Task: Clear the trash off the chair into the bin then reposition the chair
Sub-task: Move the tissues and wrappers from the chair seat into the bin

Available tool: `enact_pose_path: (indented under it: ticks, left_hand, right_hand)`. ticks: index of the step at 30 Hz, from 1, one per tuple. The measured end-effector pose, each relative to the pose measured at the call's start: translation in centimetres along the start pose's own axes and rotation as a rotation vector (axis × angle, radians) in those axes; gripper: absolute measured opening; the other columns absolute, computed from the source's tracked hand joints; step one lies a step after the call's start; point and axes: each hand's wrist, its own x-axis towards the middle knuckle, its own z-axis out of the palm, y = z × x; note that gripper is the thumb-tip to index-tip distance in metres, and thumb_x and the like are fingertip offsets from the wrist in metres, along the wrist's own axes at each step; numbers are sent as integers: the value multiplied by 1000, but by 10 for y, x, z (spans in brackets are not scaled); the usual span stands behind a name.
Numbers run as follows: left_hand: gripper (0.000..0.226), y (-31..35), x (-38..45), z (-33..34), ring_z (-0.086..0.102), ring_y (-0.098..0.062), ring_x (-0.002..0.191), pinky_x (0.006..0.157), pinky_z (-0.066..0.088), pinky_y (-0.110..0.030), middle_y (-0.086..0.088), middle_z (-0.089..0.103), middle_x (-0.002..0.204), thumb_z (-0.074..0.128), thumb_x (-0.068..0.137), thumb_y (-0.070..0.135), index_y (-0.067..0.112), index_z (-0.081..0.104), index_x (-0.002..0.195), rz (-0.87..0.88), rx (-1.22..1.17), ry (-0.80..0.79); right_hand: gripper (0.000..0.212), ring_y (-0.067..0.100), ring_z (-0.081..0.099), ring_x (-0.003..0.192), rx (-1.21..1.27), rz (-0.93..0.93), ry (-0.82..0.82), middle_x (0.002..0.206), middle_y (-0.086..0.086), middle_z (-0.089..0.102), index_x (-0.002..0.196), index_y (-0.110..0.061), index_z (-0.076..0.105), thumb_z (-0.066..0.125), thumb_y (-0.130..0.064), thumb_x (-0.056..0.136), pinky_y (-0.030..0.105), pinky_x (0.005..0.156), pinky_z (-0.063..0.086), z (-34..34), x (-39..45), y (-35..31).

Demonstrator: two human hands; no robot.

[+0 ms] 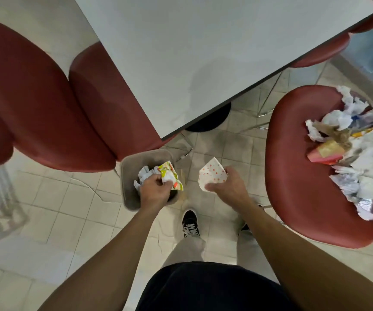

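Note:
A small beige bin (129, 199) stands on the floor below the table's corner, with crumpled white paper (144, 172) inside. My left hand (155, 187) is over the bin's mouth, shut on a colourful printed wrapper (171, 176). My right hand (228, 184) hovers just right of the bin, shut on a white paper with orange dots (211, 176). The red chair (300, 176) at the right carries a heap of crumpled papers and wrappers (360, 153) on its seat.
A white table (203, 59) fills the upper middle, with its dark round base (210, 120) behind the bin. Two more red chairs (46, 104) stand at the left, tucked by the table. My legs and black shoe (190, 223) are on the tiled floor below.

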Motion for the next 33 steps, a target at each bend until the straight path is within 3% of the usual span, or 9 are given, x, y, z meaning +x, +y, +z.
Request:
enact_pose_path:
  ticks: [5,8,11,15,20,23,28,31,33]
  left_hand:
    - [36,-24,25,-29,63,-21,99,81,45,-25,-2,70,99,75,76,34,14,68,105,-94,-36,82]
    - [37,-34,32,-43,59,-17,96,78,40,-22,0,67,102,72,80,28,13,66,113,-145,-58,78]
    - [20,-43,38,-52,63,-18,93,77,45,-23,1,68,98,70,79,23,16,68,98,-160,-93,78]
    - [13,-51,41,-59,64,-15,87,78,51,-27,3,70,93,73,77,26,23,69,90,-175,-117,75]
    - [8,-61,41,-65,62,-14,90,83,49,-27,4,69,97,71,77,25,26,69,85,-151,-123,89]
    - [7,-59,38,-65,63,-15,90,86,51,-29,3,69,95,72,78,23,28,67,82,-142,-143,95]
    - [5,-43,35,-51,59,-14,85,77,44,-23,12,61,79,71,81,19,22,67,83,-143,-149,68]
    - [5,-28,32,-34,62,-15,85,81,49,-23,5,69,87,68,81,21,24,69,84,-108,-75,44]
    - [9,-15,28,-22,58,-10,76,73,45,-13,4,66,86,65,82,17,18,71,90,-61,-34,23]
  right_hand:
    - [64,17,54,95,-45,13,-40,110,1,57,121,-12,48,83,-15,68,18,62,41,33,1,-11]
    - [66,20,56,98,-101,10,-49,115,4,60,121,-11,50,85,-17,65,24,69,43,51,4,-20]
    - [68,22,57,102,-160,-2,-77,116,4,59,123,-12,50,85,-19,64,29,75,46,71,7,-32]
    - [70,18,58,98,-175,-40,-127,116,2,59,123,-11,51,85,-23,64,25,72,45,99,10,-52]
    - [94,25,48,112,-249,-94,-171,132,12,33,143,-16,26,81,-40,70,25,82,38,121,8,-67]
    - [84,27,49,116,-295,-73,-172,138,13,29,146,-17,25,73,-37,81,24,83,37,115,6,-64]
    - [74,27,54,111,-327,-12,-157,142,12,29,146,-18,30,68,-34,85,30,89,47,87,8,-44]
    - [73,29,54,115,-298,22,-134,144,13,29,145,-18,33,69,-33,84,34,98,47,65,11,-31]
    - [72,29,53,116,-278,28,-121,146,14,30,145,-17,34,69,-33,84,32,98,45,50,12,-24]
